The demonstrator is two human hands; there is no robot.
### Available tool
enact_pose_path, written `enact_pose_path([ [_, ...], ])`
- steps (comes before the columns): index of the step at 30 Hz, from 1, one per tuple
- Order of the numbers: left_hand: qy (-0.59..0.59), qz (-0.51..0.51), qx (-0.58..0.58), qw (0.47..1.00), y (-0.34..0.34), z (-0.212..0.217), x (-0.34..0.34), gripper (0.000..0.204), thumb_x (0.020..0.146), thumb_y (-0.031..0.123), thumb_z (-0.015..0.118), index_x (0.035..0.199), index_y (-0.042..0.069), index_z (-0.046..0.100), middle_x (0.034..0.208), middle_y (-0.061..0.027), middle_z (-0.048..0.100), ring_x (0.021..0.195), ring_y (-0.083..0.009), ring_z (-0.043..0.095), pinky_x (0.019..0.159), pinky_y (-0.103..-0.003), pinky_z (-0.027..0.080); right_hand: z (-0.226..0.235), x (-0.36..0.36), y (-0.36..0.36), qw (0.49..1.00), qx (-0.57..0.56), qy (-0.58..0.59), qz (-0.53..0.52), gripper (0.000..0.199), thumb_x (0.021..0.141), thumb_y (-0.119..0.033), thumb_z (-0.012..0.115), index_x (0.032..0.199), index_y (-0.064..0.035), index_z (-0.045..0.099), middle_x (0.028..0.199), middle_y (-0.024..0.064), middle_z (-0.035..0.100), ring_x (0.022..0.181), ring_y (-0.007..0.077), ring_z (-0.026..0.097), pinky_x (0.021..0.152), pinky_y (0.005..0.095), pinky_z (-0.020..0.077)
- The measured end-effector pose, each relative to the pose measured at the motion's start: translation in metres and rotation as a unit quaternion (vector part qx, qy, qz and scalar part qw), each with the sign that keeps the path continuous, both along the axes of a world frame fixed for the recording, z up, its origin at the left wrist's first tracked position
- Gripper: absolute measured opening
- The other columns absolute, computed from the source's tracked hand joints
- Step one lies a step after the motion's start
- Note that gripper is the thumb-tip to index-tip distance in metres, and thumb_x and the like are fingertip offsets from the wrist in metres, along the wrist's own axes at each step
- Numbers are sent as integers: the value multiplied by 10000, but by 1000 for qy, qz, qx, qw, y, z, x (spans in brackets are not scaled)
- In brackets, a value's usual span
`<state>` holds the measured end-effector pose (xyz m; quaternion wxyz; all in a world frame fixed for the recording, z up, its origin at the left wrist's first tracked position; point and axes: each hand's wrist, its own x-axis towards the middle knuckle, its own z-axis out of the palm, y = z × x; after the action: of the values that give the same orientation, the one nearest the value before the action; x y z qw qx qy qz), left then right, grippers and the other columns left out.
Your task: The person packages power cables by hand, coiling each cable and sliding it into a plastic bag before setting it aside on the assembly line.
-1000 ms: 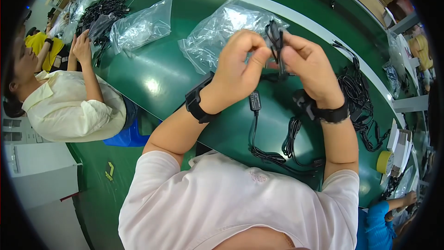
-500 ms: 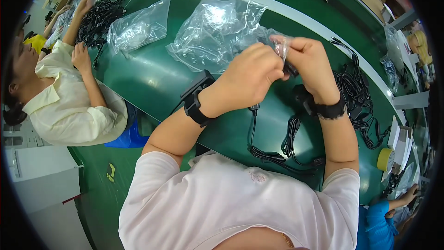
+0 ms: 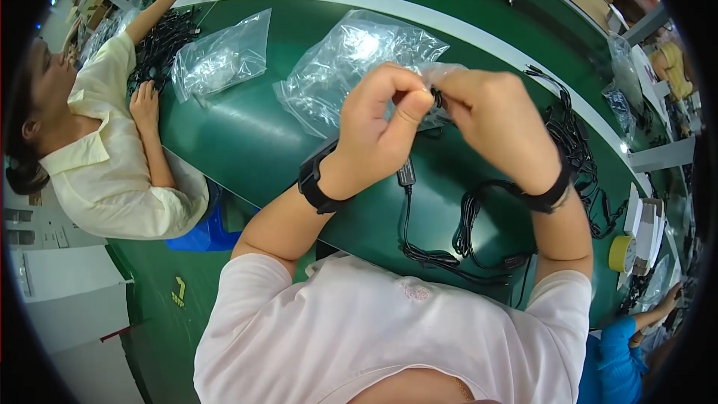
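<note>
My left hand point(image 3: 381, 127) pinches thumb and forefinger together at a short bit of black cable point(image 3: 438, 97). Opposite it, nearly touching, my right hand point(image 3: 505, 123) is closed on a small clear plastic bag point(image 3: 443, 72); its fingertips are partly hidden. How far the cable sits inside the bag, I cannot tell. Beneath my hands lies a black cord with a small inline box point(image 3: 406, 174), beside a looped black cable point(image 3: 467, 228). Just beyond my left hand is a big clear bag point(image 3: 340, 60) holding more clear plastic.
Another clear bag point(image 3: 224, 60) lies left on the green table point(image 3: 262, 135). Black cables point(image 3: 572, 142) are heaped at right, near a yellow tape roll point(image 3: 621, 254). A co-worker in a pale shirt point(image 3: 112, 172) sits left, arm stretched across cables; a blue sleeve point(image 3: 617, 355) shows lower right.
My left hand has turned and opened out its grip into a fingertip pinch. My right hand has tipped over toward it. The co-worker's far arm has reached farther out.
</note>
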<state>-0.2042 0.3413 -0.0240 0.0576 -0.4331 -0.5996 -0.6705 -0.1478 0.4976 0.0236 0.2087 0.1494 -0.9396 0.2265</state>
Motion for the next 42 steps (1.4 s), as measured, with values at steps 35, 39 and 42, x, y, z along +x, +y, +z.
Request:
enact_pose_path([
  [35, 255, 242, -108, 930, -38, -1, -39, 154, 653, 28, 662, 781, 57, 583, 784, -64, 543, 682, -244, 498, 629, -318, 415, -158, -309, 314, 913, 179, -171, -324, 313, 710, -246, 586, 980, -105, 656, 952, 148, 629, 896, 309, 587, 812, 373, 456],
  [39, 254, 232, -102, 933, -39, 3, -41, 156, 653, 23, 662, 785, 54, 584, 780, -66, 546, 684, -243, 504, 636, -323, 421, -140, -295, 312, 901, 149, -85, -398, 132, 699, -170, 587, 658, -56, 641, 787, 162, 627, 746, 310, 609, 664, 388, 486],
  [42, 248, 206, -72, 944, -30, 2, -43, 154, 658, 18, 657, 788, 47, 582, 781, -76, 552, 692, -246, 513, 638, -324, 424, -62, -247, 351, 913, 100, 72, -390, 103, 683, -163, 591, 629, -75, 588, 644, 138, 585, 624, 268, 595, 545, 367, 455],
])
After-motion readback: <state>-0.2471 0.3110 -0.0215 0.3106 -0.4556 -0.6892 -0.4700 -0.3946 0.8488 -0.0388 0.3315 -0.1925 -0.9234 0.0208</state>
